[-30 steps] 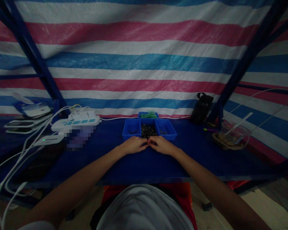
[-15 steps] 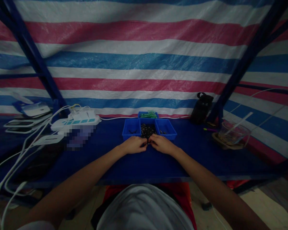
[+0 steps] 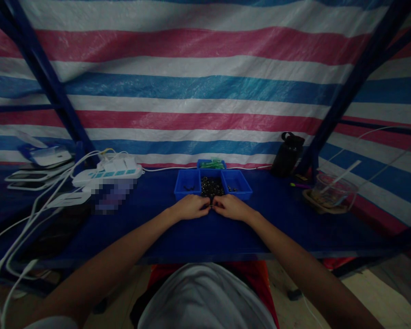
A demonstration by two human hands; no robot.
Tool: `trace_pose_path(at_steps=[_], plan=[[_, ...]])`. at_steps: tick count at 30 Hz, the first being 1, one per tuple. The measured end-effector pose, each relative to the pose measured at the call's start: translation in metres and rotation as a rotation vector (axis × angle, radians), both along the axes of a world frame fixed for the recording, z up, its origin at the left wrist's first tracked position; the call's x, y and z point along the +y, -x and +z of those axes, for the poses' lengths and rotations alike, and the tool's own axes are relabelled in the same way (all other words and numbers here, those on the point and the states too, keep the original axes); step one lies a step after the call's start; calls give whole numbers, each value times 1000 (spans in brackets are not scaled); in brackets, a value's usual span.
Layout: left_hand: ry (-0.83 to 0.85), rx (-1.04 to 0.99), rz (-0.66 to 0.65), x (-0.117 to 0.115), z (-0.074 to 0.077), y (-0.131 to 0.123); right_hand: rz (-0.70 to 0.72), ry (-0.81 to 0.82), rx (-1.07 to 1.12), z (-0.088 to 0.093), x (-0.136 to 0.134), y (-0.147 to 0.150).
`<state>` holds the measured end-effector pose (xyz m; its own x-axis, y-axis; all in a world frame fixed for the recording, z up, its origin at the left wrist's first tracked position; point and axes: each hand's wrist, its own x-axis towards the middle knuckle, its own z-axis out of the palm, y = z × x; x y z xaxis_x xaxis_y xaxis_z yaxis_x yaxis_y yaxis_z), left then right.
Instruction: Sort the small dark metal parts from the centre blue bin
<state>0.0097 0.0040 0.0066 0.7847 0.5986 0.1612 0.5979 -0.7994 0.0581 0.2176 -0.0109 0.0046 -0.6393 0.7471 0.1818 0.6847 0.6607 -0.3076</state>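
From the head camera, the left hand point(image 3: 191, 206) and the right hand point(image 3: 232, 207) rest on the blue counter point(image 3: 150, 224), knuckles up, with their fingertips meeting just in front of a cluster of blue trays. Each grip is pressed together on the same small part point(image 3: 211, 206). The likeliest trouble is that this part slips out of the two pinches. It is tiny, the light is poor, and the counter is dark, so a dropped piece would be hard to find, or it could roll off the near edge onto the person's lap. The hands are also close to the middle tray point(image 3: 201, 185), and a knuckle could nudge it and spill the dark pieces point(image 3: 211, 185) heaped inside. The small part shows only as a pale glint between the fingertips. It is too small and dim for its shape or material to be made out. The left tray point(image 3: 192, 180) and the right tray point(image 3: 241, 183) hold only a few dark bits. Well off to the sides are a white power strip point(image 3: 109, 173) with trailing cables, a dark bottle point(image 3: 287, 155) and a glass bowl point(image 3: 332, 189).
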Motion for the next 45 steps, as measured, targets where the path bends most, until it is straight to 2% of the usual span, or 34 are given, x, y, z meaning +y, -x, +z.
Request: trace_pose_path(at_steps=[22, 30, 41, 45], plan=[[-2, 3, 9, 1, -1, 0, 19, -31, 3, 2, -1, 1], [-9, 3, 11, 0, 0, 1, 13, 8, 1, 2, 0, 0], [-4, -8, 19, 2, -3, 0, 72, -38, -4, 1, 1, 0], [-3, -8, 23, 2, -3, 1, 50, -45, -21, 1, 1, 0]])
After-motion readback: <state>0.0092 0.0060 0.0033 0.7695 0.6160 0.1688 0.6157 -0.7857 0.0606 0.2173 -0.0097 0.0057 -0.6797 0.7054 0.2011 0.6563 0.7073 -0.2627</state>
